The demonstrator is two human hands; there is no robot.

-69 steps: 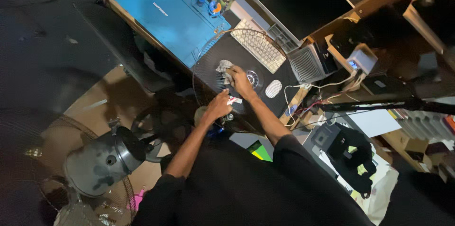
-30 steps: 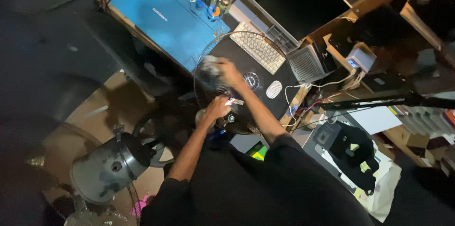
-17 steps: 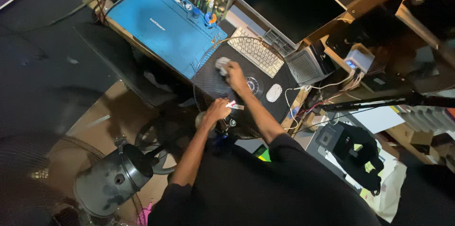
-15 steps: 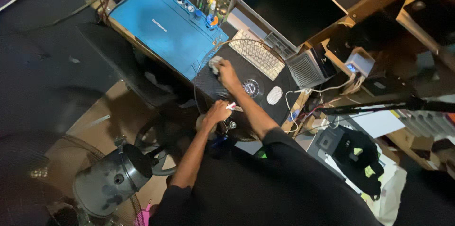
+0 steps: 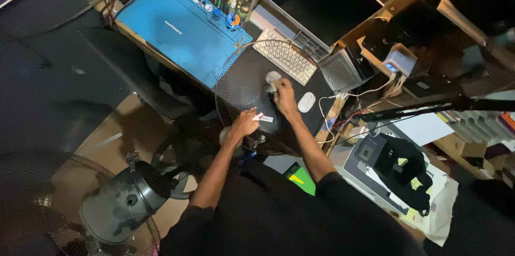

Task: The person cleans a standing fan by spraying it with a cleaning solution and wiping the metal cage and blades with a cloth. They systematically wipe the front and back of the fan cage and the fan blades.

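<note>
My right hand (image 5: 284, 96) was closed around a crumpled pale cloth (image 5: 272, 80), pressing it onto the middle of the round black fan grille (image 5: 236, 81), which lay tilted over the near edge of the desk. My left hand (image 5: 244, 123) gripped the grille's lower rim, fingers curled over the wire, just beside a small red-and-white tag (image 5: 263, 118).

The risk, as I judged it, lay in that overhang: much of the grille sat past the desk edge, so a hard push with the cloth could tip it off my left hand's hold and drop it toward the fan motor housing (image 5: 120, 199) on the floor below. The cloth could also snag on the thin wires and drag the grille sideways.

Around it things were crowded. The far rim of the grille overlapped a white keyboard (image 5: 284, 57), and a white oval mouse (image 5: 306, 101) lay just beside my right wrist; a wide sweep could knock either. A blue work mat (image 5: 177, 25) lay to the left, a small grey ribbed box (image 5: 341, 71) and loose white cables (image 5: 370, 90) to the right, well within reach of my elbow.
</note>
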